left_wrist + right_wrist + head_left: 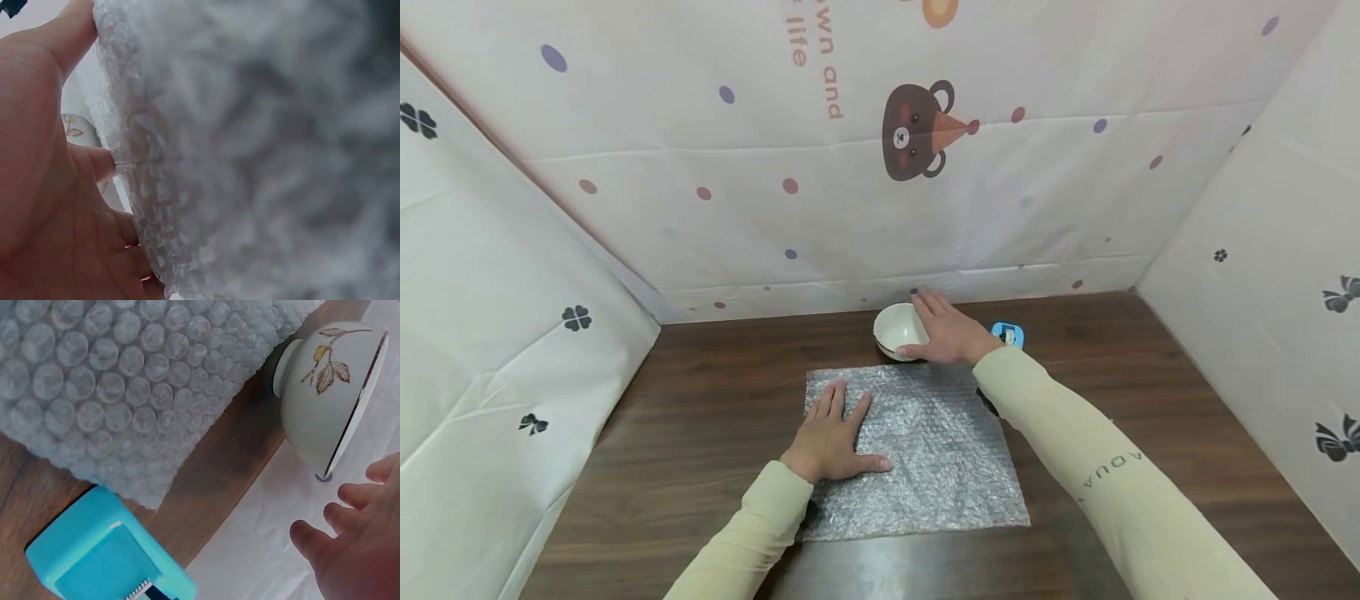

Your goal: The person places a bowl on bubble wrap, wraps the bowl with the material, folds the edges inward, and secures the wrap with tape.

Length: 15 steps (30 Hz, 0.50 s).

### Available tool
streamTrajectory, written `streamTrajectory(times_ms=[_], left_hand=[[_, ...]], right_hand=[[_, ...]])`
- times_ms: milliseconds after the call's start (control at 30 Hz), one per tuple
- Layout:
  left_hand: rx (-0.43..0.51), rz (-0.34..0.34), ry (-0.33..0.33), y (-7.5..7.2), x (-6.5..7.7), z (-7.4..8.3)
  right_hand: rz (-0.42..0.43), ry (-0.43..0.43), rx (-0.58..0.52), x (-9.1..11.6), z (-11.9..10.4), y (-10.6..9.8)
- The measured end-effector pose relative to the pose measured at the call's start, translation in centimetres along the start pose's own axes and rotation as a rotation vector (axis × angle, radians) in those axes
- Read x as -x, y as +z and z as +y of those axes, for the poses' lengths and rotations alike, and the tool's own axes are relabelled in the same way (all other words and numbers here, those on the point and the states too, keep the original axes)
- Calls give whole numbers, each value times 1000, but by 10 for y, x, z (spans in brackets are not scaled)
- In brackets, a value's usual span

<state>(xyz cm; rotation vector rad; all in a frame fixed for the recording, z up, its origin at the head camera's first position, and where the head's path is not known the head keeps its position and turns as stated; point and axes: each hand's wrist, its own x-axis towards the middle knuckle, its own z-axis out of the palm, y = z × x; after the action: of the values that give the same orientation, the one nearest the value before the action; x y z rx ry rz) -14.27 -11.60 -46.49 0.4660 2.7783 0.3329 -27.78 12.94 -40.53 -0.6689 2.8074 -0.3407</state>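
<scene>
A sheet of bubble wrap (925, 450) lies flat on the dark wooden table. My left hand (835, 437) rests on its left part with fingers spread; in the left wrist view the palm and fingers (94, 164) touch the bubbly surface. Just beyond the sheet's far edge stands a white bowl (897, 327), which shows a leaf-and-branch pattern in the right wrist view. My right hand (951, 332) is at the bowl's right side, fingers extended. In the right wrist view its fingertips (303, 534) appear apart from the bowl (325, 394).
A blue tape dispenser (1007, 335) with a toothed cutter sits right of the bowl, beside my right forearm. Behind the table (715, 417) hangs a white printed sheet (850, 217), with further white sheets along the left and right sides.
</scene>
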Motion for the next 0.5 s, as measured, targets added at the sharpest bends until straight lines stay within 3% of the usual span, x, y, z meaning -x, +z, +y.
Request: streamTrajectory(times_ms=[500], left_hand=[[-12, -1, -13, 1, -3, 2]], right_hand=[[-22, 29, 12, -6, -5, 2]])
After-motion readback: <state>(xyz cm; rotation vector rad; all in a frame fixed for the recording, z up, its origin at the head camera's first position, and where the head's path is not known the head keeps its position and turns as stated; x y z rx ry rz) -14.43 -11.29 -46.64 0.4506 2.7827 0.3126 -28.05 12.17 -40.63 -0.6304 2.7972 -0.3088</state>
